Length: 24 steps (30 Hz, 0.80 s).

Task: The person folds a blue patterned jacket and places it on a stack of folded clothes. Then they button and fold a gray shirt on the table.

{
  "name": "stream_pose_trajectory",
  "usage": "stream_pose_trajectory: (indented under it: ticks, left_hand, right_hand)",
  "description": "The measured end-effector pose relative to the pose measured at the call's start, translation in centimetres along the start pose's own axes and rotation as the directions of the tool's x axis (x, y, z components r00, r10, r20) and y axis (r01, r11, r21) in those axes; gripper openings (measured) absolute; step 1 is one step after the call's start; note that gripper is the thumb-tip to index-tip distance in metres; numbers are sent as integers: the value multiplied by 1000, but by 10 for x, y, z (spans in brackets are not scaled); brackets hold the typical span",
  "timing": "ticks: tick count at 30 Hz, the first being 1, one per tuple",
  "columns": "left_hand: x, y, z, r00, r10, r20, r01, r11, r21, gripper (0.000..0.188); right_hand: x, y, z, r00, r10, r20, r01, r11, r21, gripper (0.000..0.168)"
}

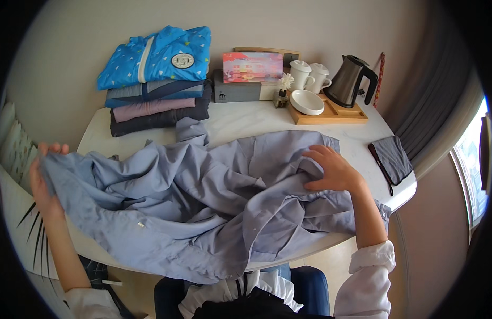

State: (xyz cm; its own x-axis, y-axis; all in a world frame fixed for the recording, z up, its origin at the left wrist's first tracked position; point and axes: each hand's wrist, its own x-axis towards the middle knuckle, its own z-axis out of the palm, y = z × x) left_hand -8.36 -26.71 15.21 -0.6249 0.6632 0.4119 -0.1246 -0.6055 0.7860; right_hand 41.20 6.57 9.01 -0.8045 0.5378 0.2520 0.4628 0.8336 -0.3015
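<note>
A crumpled grey-blue garment (214, 175), with small buttons and a collar-like or cuff-like edge, spreads over the white table and hangs past its front edge. At the far left my left hand (48, 183) grips the garment's edge, thumb below and fingertips showing above the cloth. My right hand (329, 167) rests on or just over the garment's right part, fingers spread and pointing left; whether it touches everywhere cannot be told. Behind the cloth, at the back left, stands a stack of folded clothes (162, 115), topped by a bright blue patterned jacket (170, 58) with a white zipper strip.
Behind the garment are a grey box (238, 91), a reed-diffuser bottle with a white flower (282, 99), and a wooden tray (337, 117) with a white dish (307, 102), lidded mugs (300, 75) and an electric kettle (347, 81). A dark folded cloth (391, 159) lies at the right edge.
</note>
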Motion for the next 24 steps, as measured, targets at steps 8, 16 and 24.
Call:
stream_pose_trajectory:
  ticks: [8,16,24]
  left_hand:
    - [-48,-127,143,596,-388,703,185,918,349,25]
    - [-107,-193,158,10,-324,946,160,934,318,14]
    - [-113,-201,152,88,-222,971,138,968,209,13]
  right_hand:
    - [-7,65,47,992,115,-58,-96,963,254,29]
    - [53,-18,17,979,165,-121,-105,912,397,20]
    - [154,-205,55,693,-692,-202,700,578,419,50]
